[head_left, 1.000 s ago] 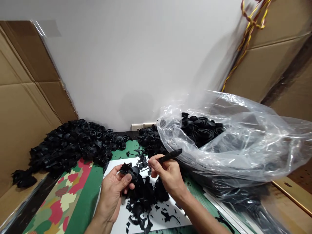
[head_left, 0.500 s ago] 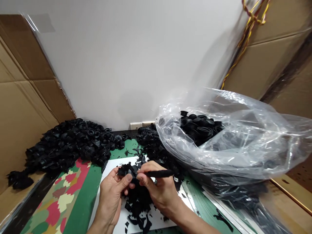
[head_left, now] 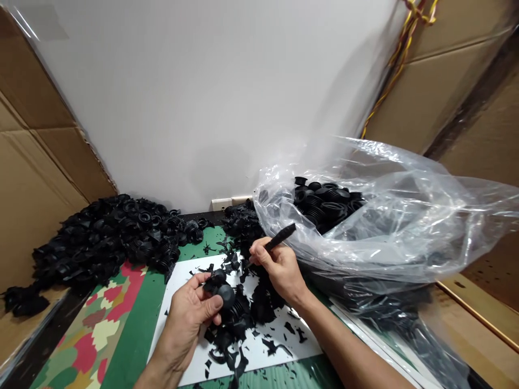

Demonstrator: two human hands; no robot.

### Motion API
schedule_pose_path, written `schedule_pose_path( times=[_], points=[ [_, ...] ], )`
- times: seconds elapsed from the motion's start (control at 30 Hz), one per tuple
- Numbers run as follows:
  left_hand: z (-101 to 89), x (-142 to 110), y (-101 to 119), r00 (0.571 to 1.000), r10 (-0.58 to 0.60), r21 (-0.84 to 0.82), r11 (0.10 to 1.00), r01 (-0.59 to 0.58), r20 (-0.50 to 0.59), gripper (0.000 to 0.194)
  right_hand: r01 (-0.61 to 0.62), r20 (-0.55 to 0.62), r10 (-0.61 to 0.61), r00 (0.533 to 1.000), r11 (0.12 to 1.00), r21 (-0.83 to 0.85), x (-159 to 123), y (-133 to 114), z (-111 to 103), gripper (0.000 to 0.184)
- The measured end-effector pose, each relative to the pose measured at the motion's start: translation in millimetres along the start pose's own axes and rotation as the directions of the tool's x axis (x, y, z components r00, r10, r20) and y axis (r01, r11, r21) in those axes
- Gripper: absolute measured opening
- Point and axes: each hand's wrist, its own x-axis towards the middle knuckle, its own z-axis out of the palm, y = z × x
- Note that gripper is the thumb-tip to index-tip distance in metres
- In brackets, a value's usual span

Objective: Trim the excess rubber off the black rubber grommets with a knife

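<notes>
My left hand (head_left: pixel 190 310) is closed around a black rubber part (head_left: pixel 227 295) with a rounded, smooth face, pinched between thumb and fingers. Up and to the right, my right hand (head_left: pixel 279 267) grips a slim black pen-shaped tool (head_left: pixel 280 237); its tip is too small to make out. The two hands are apart. Beneath them a white board (head_left: pixel 182 281) carries black rubber scraps (head_left: pixel 265 302) and ribbed pieces, heaped below the held part and scattered toward the right.
A large heap of black ribbed rubber parts (head_left: pixel 105 237) lies at the left against cardboard (head_left: pixel 36 156). At the right, a clear plastic bag (head_left: pixel 389 254) holds more black parts (head_left: pixel 324 202). A camouflage-patterned strip (head_left: pixel 95 329) runs along the green table surface (head_left: pixel 133 329).
My right hand has moved up and right, away from the left hand, with the tool's back end tilting upward. The left hand still holds a part, its rounded face now showing.
</notes>
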Motion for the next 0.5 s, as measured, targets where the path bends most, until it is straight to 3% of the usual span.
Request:
schedule_pose_path(
  times=[0.1,0.2,0.33,0.5],
  points=[
    [1.3,-1.0,0.4,1.000,0.005,-0.028,1.000,-0.006,-0.030,0.052,-0.048,0.081,0.035,0.996,0.986,0.158,-7.2,-5.5,6.3,0.034],
    [0.7,-1.1,1.6,0.999,0.008,-0.042,0.999,-0.009,-0.037,0.054,-0.105,0.141,0.077,0.987,0.972,0.211,-11.7,-9.3,13.2,0.032],
    [-1.6,-0.6,5.6,1.000,0.016,0.031,0.999,-0.016,0.009,0.052,-0.156,0.156,0.137,0.978,0.981,0.112,-15.8,-10.5,19.6,0.025],
    [0.0,-1.6,1.9,0.994,0.104,0.258,0.960,-0.111,0.041,0.057,-0.198,0.245,0.210,0.946,0.978,-0.071,-23.5,-18.5,27.4,0.019]
  ],
)
